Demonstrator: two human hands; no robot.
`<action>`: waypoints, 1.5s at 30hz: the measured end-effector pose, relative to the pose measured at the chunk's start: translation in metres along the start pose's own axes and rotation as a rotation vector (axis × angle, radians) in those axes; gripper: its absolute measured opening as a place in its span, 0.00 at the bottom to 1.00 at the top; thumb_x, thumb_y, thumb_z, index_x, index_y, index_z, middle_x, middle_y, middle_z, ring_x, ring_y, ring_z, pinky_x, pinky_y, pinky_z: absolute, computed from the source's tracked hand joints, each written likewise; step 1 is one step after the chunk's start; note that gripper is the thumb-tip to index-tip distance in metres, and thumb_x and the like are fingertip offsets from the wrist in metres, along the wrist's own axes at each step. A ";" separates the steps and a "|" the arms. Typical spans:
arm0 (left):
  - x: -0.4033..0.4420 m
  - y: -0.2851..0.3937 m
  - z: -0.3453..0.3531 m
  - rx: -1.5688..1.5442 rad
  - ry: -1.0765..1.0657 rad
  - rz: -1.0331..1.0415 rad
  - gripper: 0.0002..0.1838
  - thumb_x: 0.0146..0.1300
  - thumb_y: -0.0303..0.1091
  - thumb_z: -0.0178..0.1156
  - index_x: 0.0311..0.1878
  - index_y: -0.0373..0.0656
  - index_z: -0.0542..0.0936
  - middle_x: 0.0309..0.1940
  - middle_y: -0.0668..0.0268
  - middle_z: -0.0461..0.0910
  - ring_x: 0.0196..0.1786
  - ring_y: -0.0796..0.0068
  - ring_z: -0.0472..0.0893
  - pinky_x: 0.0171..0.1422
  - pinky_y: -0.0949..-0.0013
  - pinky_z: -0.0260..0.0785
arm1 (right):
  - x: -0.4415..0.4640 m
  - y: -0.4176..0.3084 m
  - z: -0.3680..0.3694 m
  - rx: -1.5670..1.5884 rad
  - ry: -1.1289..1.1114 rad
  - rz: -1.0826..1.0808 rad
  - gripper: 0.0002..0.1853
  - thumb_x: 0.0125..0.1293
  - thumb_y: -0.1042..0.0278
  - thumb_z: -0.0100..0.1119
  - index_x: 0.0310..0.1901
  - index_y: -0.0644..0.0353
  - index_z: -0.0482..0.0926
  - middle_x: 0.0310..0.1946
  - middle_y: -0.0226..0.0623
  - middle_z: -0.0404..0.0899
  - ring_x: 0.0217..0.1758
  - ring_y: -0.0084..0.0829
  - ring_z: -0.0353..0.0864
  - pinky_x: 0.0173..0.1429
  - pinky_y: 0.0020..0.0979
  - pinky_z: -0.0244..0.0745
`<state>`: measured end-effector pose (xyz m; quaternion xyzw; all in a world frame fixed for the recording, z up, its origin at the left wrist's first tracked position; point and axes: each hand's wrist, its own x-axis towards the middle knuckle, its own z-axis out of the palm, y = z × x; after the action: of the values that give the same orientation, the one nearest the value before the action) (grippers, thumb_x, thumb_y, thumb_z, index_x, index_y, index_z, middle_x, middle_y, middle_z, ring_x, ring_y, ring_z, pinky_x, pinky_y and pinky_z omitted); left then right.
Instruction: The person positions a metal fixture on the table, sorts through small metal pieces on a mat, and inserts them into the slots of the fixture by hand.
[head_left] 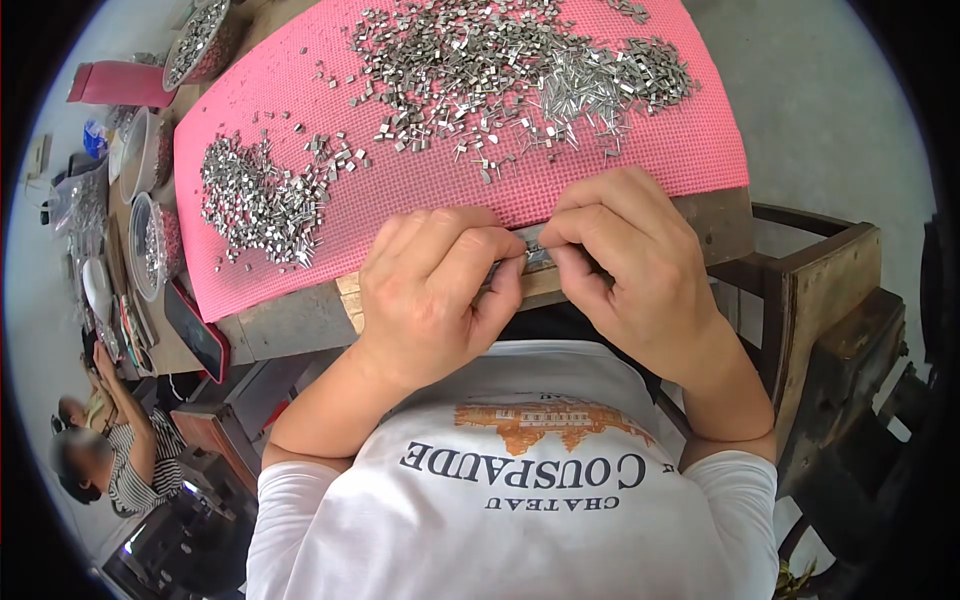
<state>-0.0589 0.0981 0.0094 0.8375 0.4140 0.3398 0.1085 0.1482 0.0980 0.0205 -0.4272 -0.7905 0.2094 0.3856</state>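
Both hands meet at the near edge of a pink mesh mat [400,185], over a narrow strip [538,258] on the table edge. My left hand [440,285] is closed, thumb and forefinger pinched at the strip's left side. Opposite it, my right hand [625,265] is closed in a pinch too, fingertips close to the left ones. Whatever lies between the fingertips is too small to name. Small metal pieces form a large pile [450,70] beyond the hands and a smaller pile [260,200] at the left. Thin metal pins [585,95] lie at the large pile's right.
Clear bowls [155,245] with small parts stand along the table's left side, near a pink bottle [120,84] and a red-edged phone [197,330]. Another person [135,450] sits at the lower left. A wooden frame [820,300] stands at the right.
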 end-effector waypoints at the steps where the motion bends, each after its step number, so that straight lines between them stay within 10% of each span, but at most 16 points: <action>1: 0.000 0.000 0.001 0.007 0.014 0.009 0.10 0.50 0.27 0.73 0.36 0.47 0.84 0.37 0.70 0.84 0.35 0.67 0.81 0.40 0.64 0.68 | 0.000 -0.001 0.001 0.000 -0.002 0.000 0.13 0.51 0.86 0.70 0.37 0.62 0.82 0.39 0.37 0.82 0.40 0.41 0.81 0.43 0.38 0.76; 19: 0.009 0.010 -0.003 -0.166 -0.093 -0.316 0.11 0.52 0.29 0.73 0.40 0.48 0.86 0.34 0.67 0.81 0.38 0.59 0.82 0.43 0.58 0.73 | -0.003 -0.003 -0.003 0.053 -0.065 0.065 0.08 0.58 0.83 0.66 0.40 0.64 0.82 0.42 0.40 0.80 0.45 0.44 0.79 0.49 0.40 0.77; 41: 0.006 0.004 -0.004 -0.149 -0.053 -0.173 0.12 0.50 0.23 0.73 0.40 0.42 0.86 0.36 0.63 0.84 0.37 0.59 0.83 0.40 0.61 0.73 | 0.002 -0.004 -0.005 -0.028 -0.038 -0.008 0.10 0.56 0.85 0.67 0.39 0.63 0.85 0.38 0.38 0.84 0.41 0.41 0.81 0.44 0.39 0.78; 45: 0.004 0.007 -0.003 -0.204 -0.049 -0.235 0.21 0.52 0.23 0.72 0.52 0.44 0.85 0.36 0.65 0.84 0.38 0.63 0.83 0.44 0.63 0.75 | 0.013 0.002 0.003 0.077 0.035 0.114 0.09 0.57 0.85 0.66 0.39 0.62 0.85 0.36 0.38 0.85 0.37 0.39 0.83 0.42 0.38 0.80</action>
<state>-0.0545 0.0969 0.0166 0.7758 0.4698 0.3446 0.2421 0.1422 0.1101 0.0235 -0.4600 -0.7494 0.2536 0.4030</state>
